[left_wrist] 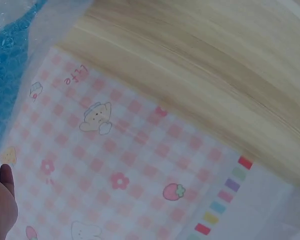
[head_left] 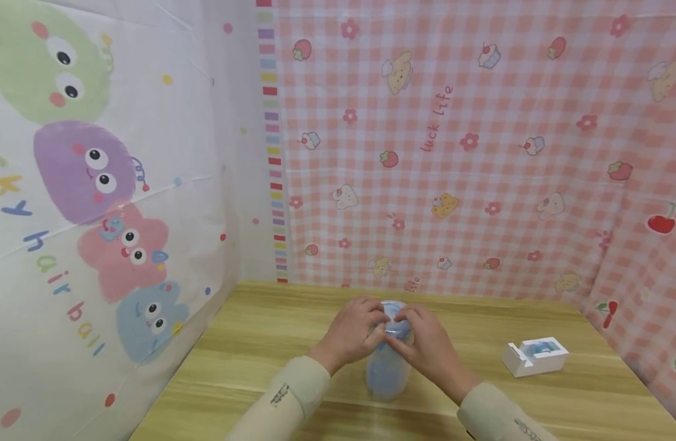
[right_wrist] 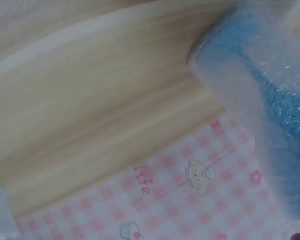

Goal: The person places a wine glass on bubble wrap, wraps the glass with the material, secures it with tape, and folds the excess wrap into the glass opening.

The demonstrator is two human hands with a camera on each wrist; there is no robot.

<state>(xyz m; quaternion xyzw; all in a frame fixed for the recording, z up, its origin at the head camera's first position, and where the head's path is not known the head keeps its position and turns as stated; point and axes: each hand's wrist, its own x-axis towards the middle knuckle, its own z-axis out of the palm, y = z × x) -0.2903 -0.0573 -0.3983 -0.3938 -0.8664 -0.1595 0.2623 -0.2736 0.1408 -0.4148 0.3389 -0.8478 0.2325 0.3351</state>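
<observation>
An upright roll-shaped bundle of clear bubble wrap (head_left: 387, 372) with blue showing through stands on the table between my hands. My left hand (head_left: 350, 331) pinches the wrap's top edge from the left, fingers bent over it. On the opposite side, my right hand (head_left: 430, 344) pinches the same top edge with thumb and fingers. The left wrist view catches a strip of the bubble wrap (left_wrist: 10, 80) and part of the left hand (left_wrist: 1, 207). Most of the bubble wrap (right_wrist: 285, 110) fills the right side of the right wrist view. What lies inside is not clear.
A white tape dispenser (head_left: 531, 362) with a blue roll sits on the wooden table (head_left: 261, 343) to the right. Behind the table hangs a pink checked cloth (head_left: 426, 184); a cartoon-printed sheet (head_left: 195, 122) covers the left side.
</observation>
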